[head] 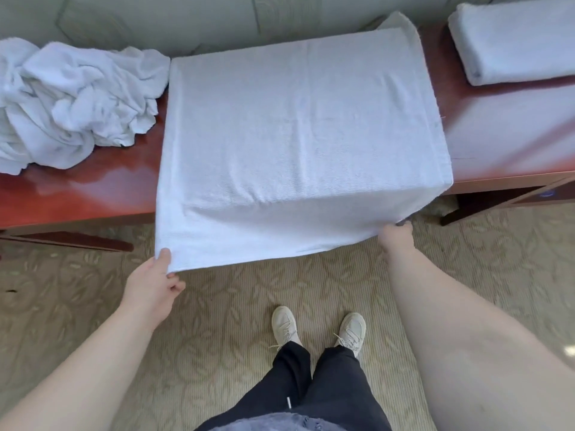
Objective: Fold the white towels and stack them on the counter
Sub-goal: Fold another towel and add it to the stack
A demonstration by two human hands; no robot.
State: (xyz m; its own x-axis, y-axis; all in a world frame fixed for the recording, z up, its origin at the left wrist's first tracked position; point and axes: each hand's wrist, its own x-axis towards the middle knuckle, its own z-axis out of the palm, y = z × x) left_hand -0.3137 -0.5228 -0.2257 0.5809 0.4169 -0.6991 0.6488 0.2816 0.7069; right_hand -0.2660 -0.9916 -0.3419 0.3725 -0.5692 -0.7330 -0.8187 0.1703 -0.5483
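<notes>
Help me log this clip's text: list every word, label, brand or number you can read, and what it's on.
None can be read.
On the counter front, far right, a blue round mark: too blurred to read.
The spread towel, folded towel and shoes show no print or label.

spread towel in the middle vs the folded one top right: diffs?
The spread towel lies open and flat across the counter, near edge hanging off the front; the folded towel is a thick compact block. The left hand and right hand hold the spread towel's near corners; nothing touches the folded towel. Both are white.
</notes>
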